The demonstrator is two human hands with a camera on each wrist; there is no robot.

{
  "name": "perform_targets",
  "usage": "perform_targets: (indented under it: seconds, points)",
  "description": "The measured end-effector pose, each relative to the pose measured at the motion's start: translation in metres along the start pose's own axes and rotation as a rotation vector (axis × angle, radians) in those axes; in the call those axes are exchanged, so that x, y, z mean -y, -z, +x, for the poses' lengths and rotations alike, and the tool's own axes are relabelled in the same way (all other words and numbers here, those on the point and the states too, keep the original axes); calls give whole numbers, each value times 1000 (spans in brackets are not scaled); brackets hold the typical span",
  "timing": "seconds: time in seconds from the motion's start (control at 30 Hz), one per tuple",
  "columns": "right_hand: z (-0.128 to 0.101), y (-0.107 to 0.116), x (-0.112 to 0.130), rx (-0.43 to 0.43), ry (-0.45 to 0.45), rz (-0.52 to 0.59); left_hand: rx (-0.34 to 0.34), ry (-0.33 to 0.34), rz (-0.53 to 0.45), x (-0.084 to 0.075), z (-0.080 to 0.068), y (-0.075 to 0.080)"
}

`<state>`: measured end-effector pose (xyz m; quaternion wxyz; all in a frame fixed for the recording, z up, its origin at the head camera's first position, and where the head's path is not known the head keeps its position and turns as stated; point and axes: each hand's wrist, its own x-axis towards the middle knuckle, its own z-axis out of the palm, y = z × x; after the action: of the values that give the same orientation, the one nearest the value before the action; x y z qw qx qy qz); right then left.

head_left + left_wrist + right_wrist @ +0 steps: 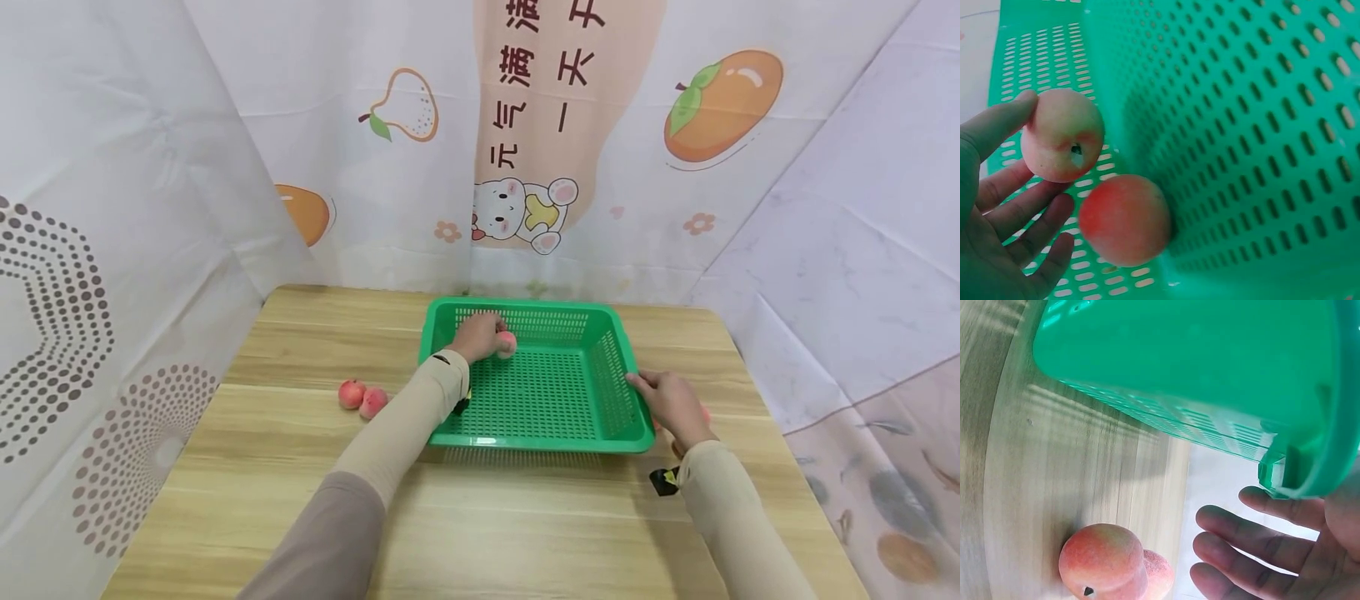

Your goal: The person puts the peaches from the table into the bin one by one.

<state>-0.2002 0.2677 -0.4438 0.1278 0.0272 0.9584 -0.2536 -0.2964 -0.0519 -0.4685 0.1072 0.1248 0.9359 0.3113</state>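
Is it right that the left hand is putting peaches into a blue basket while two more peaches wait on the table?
Not quite: the basket is green, not blue, as the head view shows. The rest holds: the left hand is at the peaches inside it, and two more peaches lie on the table.

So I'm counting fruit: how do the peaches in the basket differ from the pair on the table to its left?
The peaches in the basket sit in the green basket by the left hand, one touching its fingers. The pair on the table lies on bare wood, untouched. Both pairs look pink-red and round.
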Motion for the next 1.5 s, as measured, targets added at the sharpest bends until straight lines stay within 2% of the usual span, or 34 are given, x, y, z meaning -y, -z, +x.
perform_targets:
  seconds: [0.27, 0.5, 0.77, 1.17, 1.33, 1.5]
  points:
    - [2, 4, 2, 9, -26, 11, 0, 6, 29, 4, 5, -4]
    - [4, 4, 1, -18, -7, -25, -12, 3, 77, 5, 5, -5]
    - [1, 2, 1, -1, -43, 23, -16, -3, 132, 10, 12, -19]
    - [1, 0, 0, 10, -50, 23, -54, 10, 225, 12, 12, -24]
    - [1, 0, 0, 4, -48, 9, -60, 0, 229, 12, 10, -22]
    - [0, 1, 1, 16, -53, 12, -72, 9, 193, 11, 8, -19]
